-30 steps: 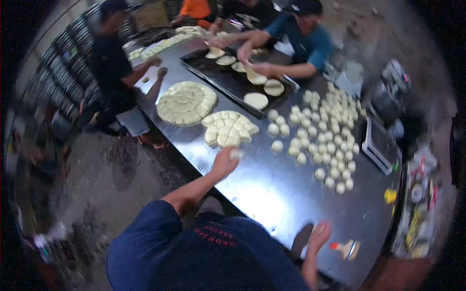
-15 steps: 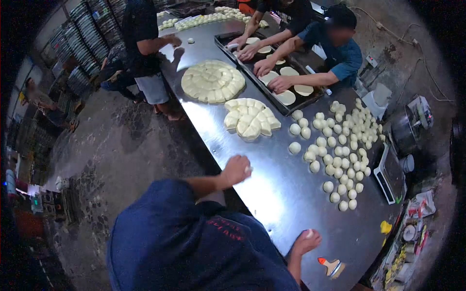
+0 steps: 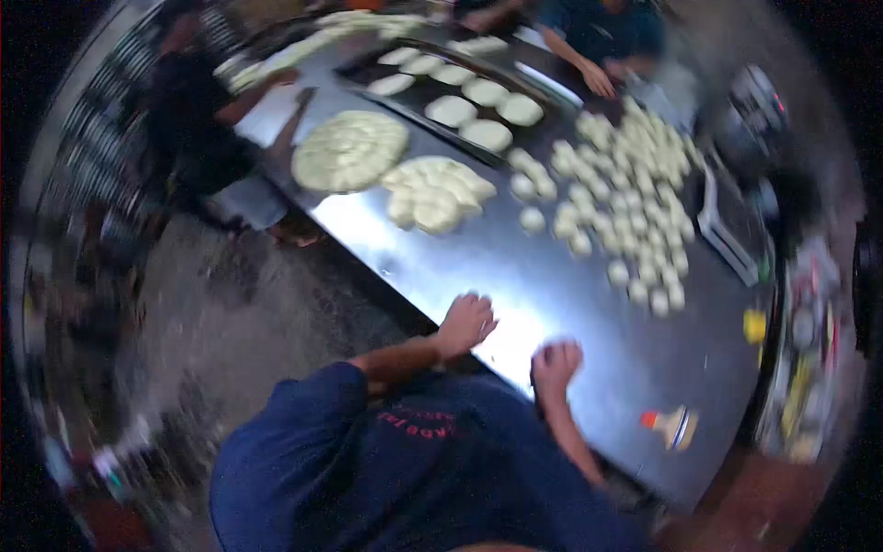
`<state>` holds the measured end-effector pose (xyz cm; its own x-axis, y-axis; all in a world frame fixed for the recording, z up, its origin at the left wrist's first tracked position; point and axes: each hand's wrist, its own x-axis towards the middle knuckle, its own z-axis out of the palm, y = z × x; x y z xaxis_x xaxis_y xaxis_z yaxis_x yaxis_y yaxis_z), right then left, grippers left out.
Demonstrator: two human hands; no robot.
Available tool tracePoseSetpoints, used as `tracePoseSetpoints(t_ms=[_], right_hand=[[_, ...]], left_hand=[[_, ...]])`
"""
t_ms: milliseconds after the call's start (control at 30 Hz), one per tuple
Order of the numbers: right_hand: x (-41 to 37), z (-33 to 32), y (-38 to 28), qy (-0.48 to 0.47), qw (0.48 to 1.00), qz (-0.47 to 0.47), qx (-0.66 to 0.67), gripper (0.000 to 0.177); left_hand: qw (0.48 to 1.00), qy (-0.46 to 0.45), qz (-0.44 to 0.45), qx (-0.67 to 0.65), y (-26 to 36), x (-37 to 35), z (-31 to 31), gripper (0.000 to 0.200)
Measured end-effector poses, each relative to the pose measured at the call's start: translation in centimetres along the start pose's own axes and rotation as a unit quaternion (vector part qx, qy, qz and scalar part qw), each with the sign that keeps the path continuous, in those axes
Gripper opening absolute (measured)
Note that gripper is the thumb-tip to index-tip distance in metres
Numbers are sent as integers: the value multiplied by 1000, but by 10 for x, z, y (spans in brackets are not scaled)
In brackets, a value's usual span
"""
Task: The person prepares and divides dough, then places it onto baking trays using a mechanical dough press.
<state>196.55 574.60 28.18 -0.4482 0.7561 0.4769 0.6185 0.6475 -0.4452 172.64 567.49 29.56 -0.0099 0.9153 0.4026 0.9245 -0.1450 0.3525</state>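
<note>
The picture is motion-blurred. My left hand [image 3: 465, 323] rests with curled fingers on the steel table [image 3: 552, 276] near its front edge. About a hand's width to the right, my right hand [image 3: 556, 361] is bunched like a fist on the table. Whether either hand covers a piece of dough is hidden by the blur. Beyond them lie a cluster of several dough balls [image 3: 625, 184], a cut round of dough [image 3: 437, 193] and a larger cut round [image 3: 349, 152].
A black tray [image 3: 418, 101] with flattened dough discs [image 3: 486, 134] sits at the far end. A scraper with an orange tip [image 3: 671, 426] lies at my right, a scale [image 3: 727, 225] and a yellow object [image 3: 754, 324] along the right edge. Other people stand at the left [image 3: 198, 120] and far side [image 3: 607, 28].
My right hand has moved up and left along the table, close to my left hand. My left hand stayed near the front edge. The view swung and blurred.
</note>
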Motion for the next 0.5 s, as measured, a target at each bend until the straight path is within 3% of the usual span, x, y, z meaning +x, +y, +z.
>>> tracePoseSetpoints(t_ms=[67, 100, 133, 167, 200, 267, 300, 333, 367, 400, 433, 467, 500], right_hand=[[40, 10, 4, -4, 1000, -11, -16, 14], [52, 8, 19, 24, 999, 18, -34, 13], [53, -4, 32, 42, 998, 37, -21, 11], [38, -21, 40, 57, 997, 52, -8, 10], [-4, -9, 48, 66, 995, 75, 8, 9], [-33, -23, 23, 27, 997, 31, 58, 11], [-32, -33, -10, 36, 982, 136, 130, 10], [-28, -35, -16, -27, 969, 165, 184, 8], [-14, -31, -15, -56, 930, 254, 259, 10], [15, -54, -21, -113, 829, 425, 345, 22], [27, -47, 2, -33, 868, 368, 331, 32], [52, -70, 16, 1, 797, 385, 465, 39], [74, -91, 38, 70, 906, 257, 330, 40]], left_hand=[[998, -35, -5, -46, -33, 32, 41, 13], [995, -38, -71, -52, -34, 48, 19, 12], [993, -25, -58, -104, -41, 46, -2, 10], [998, 45, 34, -39, -47, 31, -13, 10], [997, 51, 46, 23, -46, 10, -20, 14], [999, 29, -37, -13, -25, -31, -18, 21], [998, -7, -44, -48, -7, -37, -18, 22], [997, -23, -45, -54, 14, -36, -17, 22], [997, -37, -46, -54, 27, -29, -16, 21], [989, -105, -72, -78, 28, -20, -14, 20], [990, -100, -68, -77, 30, -11, -19, 20], [990, -100, -51, -85, 31, -1, -28, 20], [990, -99, -37, -91, 30, 5, -33, 20]])
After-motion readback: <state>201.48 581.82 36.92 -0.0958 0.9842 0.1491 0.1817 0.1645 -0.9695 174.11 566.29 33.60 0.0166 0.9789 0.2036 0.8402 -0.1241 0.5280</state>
